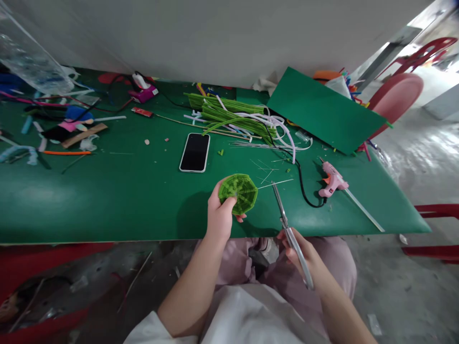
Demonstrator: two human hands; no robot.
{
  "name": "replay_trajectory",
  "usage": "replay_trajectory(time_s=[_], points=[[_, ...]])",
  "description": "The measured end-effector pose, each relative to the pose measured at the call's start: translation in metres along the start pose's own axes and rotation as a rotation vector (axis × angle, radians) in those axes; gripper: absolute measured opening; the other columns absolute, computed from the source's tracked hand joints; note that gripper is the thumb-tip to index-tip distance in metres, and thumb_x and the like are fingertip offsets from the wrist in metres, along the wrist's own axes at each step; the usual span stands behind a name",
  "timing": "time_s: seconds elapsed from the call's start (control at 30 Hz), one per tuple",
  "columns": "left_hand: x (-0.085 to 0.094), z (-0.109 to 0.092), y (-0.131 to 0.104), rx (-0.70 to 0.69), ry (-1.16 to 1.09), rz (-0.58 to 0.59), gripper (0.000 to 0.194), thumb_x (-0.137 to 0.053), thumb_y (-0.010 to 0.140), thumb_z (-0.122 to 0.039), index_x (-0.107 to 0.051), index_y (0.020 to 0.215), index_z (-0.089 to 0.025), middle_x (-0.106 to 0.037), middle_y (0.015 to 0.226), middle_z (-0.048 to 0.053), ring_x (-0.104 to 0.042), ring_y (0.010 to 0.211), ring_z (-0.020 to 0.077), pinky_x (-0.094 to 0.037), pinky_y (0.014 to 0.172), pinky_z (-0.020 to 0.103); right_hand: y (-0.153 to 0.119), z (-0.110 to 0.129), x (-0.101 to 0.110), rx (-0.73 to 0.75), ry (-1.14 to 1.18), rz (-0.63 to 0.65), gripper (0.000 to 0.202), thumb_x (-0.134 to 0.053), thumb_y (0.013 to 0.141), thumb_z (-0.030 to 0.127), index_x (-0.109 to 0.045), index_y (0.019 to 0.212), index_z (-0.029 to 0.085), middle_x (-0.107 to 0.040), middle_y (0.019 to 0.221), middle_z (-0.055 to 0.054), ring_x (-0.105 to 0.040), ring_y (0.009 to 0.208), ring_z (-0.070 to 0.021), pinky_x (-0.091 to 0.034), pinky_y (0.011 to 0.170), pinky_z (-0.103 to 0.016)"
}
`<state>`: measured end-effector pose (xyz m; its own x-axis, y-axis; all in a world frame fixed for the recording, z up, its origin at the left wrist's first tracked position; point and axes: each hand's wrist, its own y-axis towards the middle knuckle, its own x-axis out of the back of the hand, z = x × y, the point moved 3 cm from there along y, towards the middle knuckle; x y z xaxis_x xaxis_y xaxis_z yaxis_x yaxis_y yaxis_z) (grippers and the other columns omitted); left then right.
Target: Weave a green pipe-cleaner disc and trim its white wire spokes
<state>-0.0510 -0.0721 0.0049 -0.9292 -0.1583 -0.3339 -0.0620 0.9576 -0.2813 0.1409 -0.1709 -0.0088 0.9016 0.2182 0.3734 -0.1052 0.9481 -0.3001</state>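
Observation:
My left hand [220,210] is closed around a green eight-sided shallow cup [244,191] that looks made of fuzzy pipe cleaners. Its thumb presses into the ribbed inside. A thin pale wire [283,182] reaches right from near the cup's edge, but I cannot tell if it is joined to it. My right hand [297,248] grips silver metal scissors [286,227], seen nearly edge-on. Their tips point away from me and lie close to that wire; contact is unclear. Several thin loose wires [263,169] lie on the table just beyond.
A phone [194,153] lies on the green table [107,200]. Behind it is a pile of green pipe cleaners [233,114]. A pink glue gun [333,180] with a black cord rests at right, before a green board [322,110]. A small doll [71,122] lies among scraps at left.

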Motion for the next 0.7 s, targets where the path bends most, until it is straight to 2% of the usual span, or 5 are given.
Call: replay_trajectory(time_s=[0.17,0.27,0.47,0.7], points=[[0.002,-0.005,-0.002,-0.024,-0.026,-0.021,0.043,-0.050,0.067,-0.017,-0.050,0.109,-0.023,-0.061,0.080,0.001,-0.051,0.035,0.0084,-0.036,0.026,0.019,-0.001,-0.005,-0.002,0.031,-0.014,0.026,0.058,-0.044,0.068,0.071,-0.051,0.096,0.020,-0.048,0.073,-0.001,-0.041,0.062,-0.0152,-0.036,0.055,-0.025],[0.000,-0.005,-0.005,-0.031,-0.013,-0.002,0.042,-0.050,0.067,-0.016,-0.051,0.108,-0.024,-0.062,0.082,0.002,-0.049,0.032,0.0080,-0.036,0.024,0.020,0.001,0.000,-0.003,0.050,0.013,0.028,0.063,-0.043,0.066,0.073,-0.051,0.098,0.021,-0.049,0.076,-0.002,-0.041,0.064,-0.0154,-0.037,0.057,-0.025],[-0.007,-0.005,-0.013,-0.044,0.038,0.035,0.041,-0.047,0.068,-0.014,-0.053,0.108,-0.025,-0.062,0.081,0.002,-0.050,0.035,0.0080,-0.041,0.026,0.020,0.011,0.014,-0.014,0.020,0.113,0.097,0.066,-0.040,0.064,0.076,-0.050,0.097,0.020,-0.035,0.068,0.002,-0.032,0.058,-0.0116,-0.032,0.050,-0.023],[-0.006,-0.012,-0.016,-0.079,0.077,0.051,0.044,-0.042,0.068,-0.010,-0.053,0.108,-0.025,-0.061,0.085,0.001,-0.051,0.038,0.0071,-0.045,0.029,0.020,0.018,0.004,-0.023,0.053,0.226,0.088,0.068,-0.044,0.062,0.076,-0.051,0.098,0.019,-0.033,0.066,0.002,-0.029,0.057,-0.0109,-0.030,0.046,-0.022]])
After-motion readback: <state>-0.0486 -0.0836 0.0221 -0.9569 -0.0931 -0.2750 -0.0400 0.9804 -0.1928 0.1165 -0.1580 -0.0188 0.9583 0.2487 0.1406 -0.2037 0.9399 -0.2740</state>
